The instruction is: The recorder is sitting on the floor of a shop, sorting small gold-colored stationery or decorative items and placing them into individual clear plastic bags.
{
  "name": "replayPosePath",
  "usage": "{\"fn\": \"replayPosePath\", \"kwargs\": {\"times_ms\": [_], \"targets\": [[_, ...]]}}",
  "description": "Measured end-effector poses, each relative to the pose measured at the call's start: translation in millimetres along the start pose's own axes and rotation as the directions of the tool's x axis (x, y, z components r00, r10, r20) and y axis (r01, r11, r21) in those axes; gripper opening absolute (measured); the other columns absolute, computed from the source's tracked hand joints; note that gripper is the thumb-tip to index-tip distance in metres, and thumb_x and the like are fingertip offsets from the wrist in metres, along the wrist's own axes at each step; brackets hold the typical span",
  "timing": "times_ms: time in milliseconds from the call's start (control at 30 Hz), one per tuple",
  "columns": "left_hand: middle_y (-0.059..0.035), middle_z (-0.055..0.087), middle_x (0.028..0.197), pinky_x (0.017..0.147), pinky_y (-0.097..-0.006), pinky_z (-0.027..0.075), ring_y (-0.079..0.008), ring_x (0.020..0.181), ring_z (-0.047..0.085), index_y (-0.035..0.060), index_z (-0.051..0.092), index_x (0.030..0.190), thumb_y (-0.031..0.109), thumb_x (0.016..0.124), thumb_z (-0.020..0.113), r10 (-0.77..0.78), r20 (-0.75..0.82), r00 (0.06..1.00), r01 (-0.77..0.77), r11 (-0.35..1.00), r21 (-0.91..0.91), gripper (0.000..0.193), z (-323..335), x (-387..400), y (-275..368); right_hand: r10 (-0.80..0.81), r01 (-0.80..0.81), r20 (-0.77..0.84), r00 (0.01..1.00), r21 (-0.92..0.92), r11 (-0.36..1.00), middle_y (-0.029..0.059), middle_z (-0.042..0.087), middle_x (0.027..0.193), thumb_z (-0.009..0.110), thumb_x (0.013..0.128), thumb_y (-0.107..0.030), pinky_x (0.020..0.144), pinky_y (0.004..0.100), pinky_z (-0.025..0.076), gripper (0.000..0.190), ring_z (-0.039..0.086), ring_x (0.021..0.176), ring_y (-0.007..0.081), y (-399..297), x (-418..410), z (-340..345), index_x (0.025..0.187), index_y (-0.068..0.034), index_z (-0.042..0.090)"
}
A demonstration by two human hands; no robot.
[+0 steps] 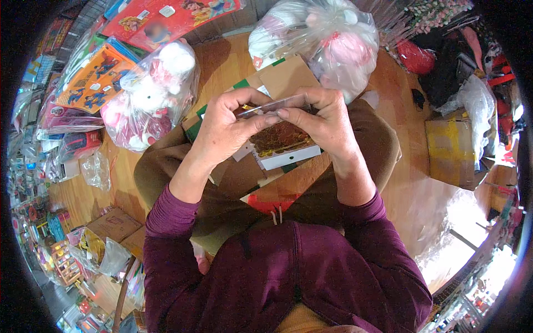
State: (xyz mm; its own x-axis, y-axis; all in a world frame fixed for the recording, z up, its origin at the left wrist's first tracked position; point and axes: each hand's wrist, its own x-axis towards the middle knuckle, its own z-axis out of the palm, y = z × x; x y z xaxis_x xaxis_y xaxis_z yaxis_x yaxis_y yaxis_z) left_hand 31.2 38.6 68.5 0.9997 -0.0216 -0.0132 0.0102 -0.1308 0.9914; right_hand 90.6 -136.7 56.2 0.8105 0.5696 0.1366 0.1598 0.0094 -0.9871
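Observation:
Between my hands is a thin, clear plastic packet (287, 102), seen nearly edge-on. My left hand (233, 125) pinches its left end with thumb and fingers. At the other end my right hand (322, 120) grips it the same way, the two thumbtips almost meeting. What the packet holds is too small to tell. Below my hands a white open box (291, 160) contains several gold and brown glittery pieces (281, 139). It rests on a brown cardboard carton (287, 79) with green marks, in front of my crossed legs.
Clear bags of plush toys stand ahead, one at left (154, 95) and one at right (341, 45). Printed bags (95, 79) are stacked at far left. A taped carton (452, 145) sits on the wooden floor (399, 166) at right. An open cardboard box (114, 224) is at lower left.

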Motion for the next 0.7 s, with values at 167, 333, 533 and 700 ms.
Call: {"fn": "replayPosePath", "kwargs": {"times_ms": [167,333,533,700], "targets": [[0.0006,0.059,0.074,0.061,-0.0201,0.041,-0.0049,0.067,0.052,-0.0004,0.060,0.076,0.002,0.073,0.064,-0.066,0.090,0.994,0.064,0.998,0.027,0.006,-2,-3,6,0.017,-0.017,0.007,1.000,-0.001,1.000,0.0045,0.061,0.063,0.067,0.072,-0.007,0.052,0.0229,0.042,0.010,0.051,0.059,0.0051,-5,-1,4,0.077,0.002,0.064],[0.0013,0.058,0.065,0.055,-0.0196,0.038,-0.0038,0.060,0.048,0.0002,0.058,0.069,0.003,0.073,0.066,0.035,0.052,0.998,-0.047,0.966,0.255,0.010,-1,-4,8,0.029,-0.029,0.007,1.000,-0.012,0.999,0.0042,0.061,0.062,0.067,0.072,-0.006,0.051,0.0227,0.041,0.010,0.051,0.058,0.0048,-5,-1,-2,0.076,0.002,0.064],[0.0014,0.057,0.062,0.054,-0.0196,0.036,-0.0031,0.059,0.047,0.0010,0.056,0.066,0.004,0.074,0.066,-0.001,0.044,0.999,-0.009,0.974,0.226,0.012,-2,-7,8,-0.012,0.011,-0.020,1.000,-0.045,0.999,0.0031,0.060,0.060,0.068,0.071,-0.007,0.050,0.0225,0.040,0.011,0.049,0.056,0.0041,-6,-2,-5,0.074,0.002,0.063],[0.0024,0.053,0.060,0.053,-0.0199,0.034,-0.0027,0.058,0.044,0.0004,0.056,0.067,0.006,0.075,0.064,-0.057,0.067,0.996,0.041,0.974,0.224,0.013,-8,-9,12,-0.031,0.027,-0.049,0.998,-0.083,0.996,0.0030,0.060,0.060,0.069,0.070,-0.008,0.051,0.0226,0.040,0.012,0.048,0.058,0.0039,-9,-2,-13,0.074,0.002,0.064]]}}
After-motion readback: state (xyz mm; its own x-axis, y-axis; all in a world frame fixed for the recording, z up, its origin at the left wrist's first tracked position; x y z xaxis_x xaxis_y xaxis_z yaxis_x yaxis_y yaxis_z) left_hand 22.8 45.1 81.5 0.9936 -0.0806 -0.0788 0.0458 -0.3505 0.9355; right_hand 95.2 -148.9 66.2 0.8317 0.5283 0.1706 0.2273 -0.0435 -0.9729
